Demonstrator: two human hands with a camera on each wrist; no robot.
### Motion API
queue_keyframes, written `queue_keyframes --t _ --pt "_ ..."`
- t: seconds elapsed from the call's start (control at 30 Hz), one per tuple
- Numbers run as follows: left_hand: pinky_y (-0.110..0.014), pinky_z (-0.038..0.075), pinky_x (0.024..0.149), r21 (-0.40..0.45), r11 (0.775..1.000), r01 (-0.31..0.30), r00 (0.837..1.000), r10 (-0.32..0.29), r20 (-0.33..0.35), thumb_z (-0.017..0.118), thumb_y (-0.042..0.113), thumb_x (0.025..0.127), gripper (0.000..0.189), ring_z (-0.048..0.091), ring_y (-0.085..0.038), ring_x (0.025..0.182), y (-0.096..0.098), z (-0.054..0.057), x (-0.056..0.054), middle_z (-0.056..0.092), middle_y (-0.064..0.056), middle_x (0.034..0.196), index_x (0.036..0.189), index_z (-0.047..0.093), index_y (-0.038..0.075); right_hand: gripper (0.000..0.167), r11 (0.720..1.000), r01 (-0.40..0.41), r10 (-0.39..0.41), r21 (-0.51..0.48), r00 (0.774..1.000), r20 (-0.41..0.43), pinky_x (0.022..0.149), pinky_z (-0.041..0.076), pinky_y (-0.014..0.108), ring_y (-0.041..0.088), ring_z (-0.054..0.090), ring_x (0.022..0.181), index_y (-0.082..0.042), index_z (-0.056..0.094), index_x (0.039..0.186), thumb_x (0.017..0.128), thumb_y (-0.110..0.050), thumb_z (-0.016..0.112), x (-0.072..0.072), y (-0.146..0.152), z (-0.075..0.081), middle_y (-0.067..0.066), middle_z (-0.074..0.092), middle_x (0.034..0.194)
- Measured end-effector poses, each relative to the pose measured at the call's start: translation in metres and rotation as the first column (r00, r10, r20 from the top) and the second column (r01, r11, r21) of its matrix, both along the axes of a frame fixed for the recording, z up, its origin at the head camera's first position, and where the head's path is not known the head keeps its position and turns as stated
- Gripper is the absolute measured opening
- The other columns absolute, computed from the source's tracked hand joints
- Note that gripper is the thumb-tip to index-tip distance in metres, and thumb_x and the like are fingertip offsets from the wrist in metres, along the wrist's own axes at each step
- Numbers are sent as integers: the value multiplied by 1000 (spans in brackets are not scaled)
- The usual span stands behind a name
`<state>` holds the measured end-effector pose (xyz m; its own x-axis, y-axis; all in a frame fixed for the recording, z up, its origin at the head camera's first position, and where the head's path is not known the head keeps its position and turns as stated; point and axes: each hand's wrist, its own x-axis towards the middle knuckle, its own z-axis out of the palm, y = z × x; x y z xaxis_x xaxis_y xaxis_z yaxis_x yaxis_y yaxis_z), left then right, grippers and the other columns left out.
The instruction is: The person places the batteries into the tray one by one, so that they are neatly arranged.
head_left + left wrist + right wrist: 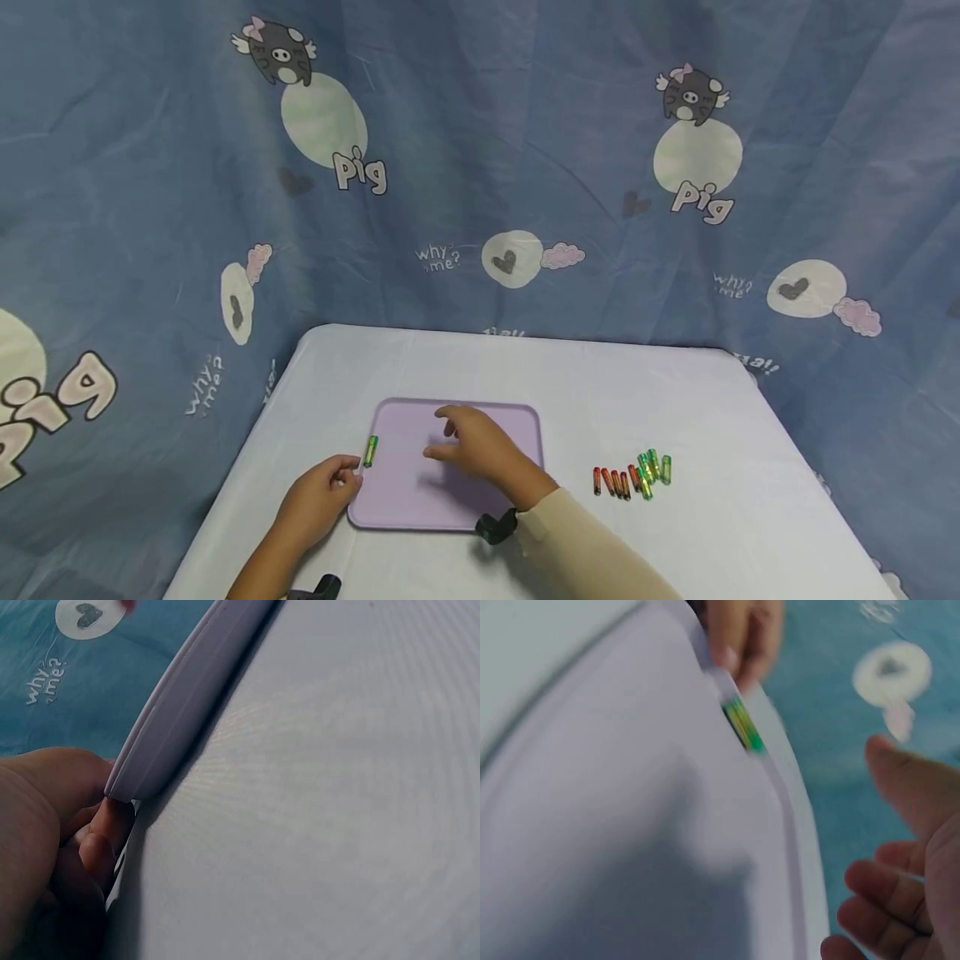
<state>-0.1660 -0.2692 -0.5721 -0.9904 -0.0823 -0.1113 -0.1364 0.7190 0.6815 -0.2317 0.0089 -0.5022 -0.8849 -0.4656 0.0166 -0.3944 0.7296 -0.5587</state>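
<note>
A lilac tray (397, 502) lies on the white table, with one green battery (371, 451) along its left edge. My left hand (318, 502) is at the tray's left rim. In the left wrist view, its thumb (71, 776) and fingers grip the tray's edge (176, 712). Over the middle of the tray hovers my right hand (480, 450), fingers spread and holding nothing. Its shadow falls on the tray. The right wrist view is blurred, but the green battery (742, 725) shows at the rim beside the left hand (742, 637).
To the right of the tray, several red batteries (616, 484) and several green batteries (666, 470) lie grouped on the white table (750, 533). A blue patterned cloth (480, 167) hangs behind and at the sides.
</note>
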Motion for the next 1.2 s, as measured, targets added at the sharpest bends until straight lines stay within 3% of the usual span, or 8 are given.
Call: queue_keyframes --t 0.27,0.47,0.67,0.87,1.07,1.2 --pt "-33 44 75 -19 1000 -1 1000 1 15 69 33 99 43 56 -14 85 1 3 0 66 5 98 134 67 9 56 987 140 -146 -74 987 -72 85 53 42 19 64 97 -7 65 136 92 -37 81 3 109 1 2 69 102" --pt "-31 44 74 -9 1000 -14 1000 15 25 69 31 99 42 55 -14 85 -2 4 1 65 3 101 134 67 9 58 961 276 -276 -18 960 -36 84 52 44 19 63 98 -9 60 143 95 -36 78 3 180 2 2 68 105" --pt "-28 43 72 5 1000 -10 1000 10 25 70 31 99 41 55 -14 85 2 1 0 65 3 100 134 66 10 60 918 395 -395 25 918 15 77 51 41 20 61 92 -5 55 147 98 -33 74 13 246 3 4 67 104" --pt "-29 42 72 -4 1000 -20 999 21 31 70 30 99 41 55 -14 84 4 1 1 64 3 99 134 67 10 62 896 440 -442 61 896 41 68 47 35 20 56 84 -2 54 146 98 -34 74 23 283 -4 7 64 102" --pt "-31 42 73 0 1000 -15 999 15 37 69 31 99 42 54 -15 85 4 4 1 64 2 98 135 66 9 62 874 484 -486 43 870 80 70 46 36 20 54 84 1 54 145 98 -33 74 33 305 -15 7 61 99" --pt "-31 42 72 0 1000 -9 999 9 31 69 32 99 44 54 -15 85 4 3 0 64 2 99 135 66 8 62 871 489 -491 44 866 90 71 46 36 19 54 83 2 54 144 98 -34 73 36 314 -23 6 62 99"
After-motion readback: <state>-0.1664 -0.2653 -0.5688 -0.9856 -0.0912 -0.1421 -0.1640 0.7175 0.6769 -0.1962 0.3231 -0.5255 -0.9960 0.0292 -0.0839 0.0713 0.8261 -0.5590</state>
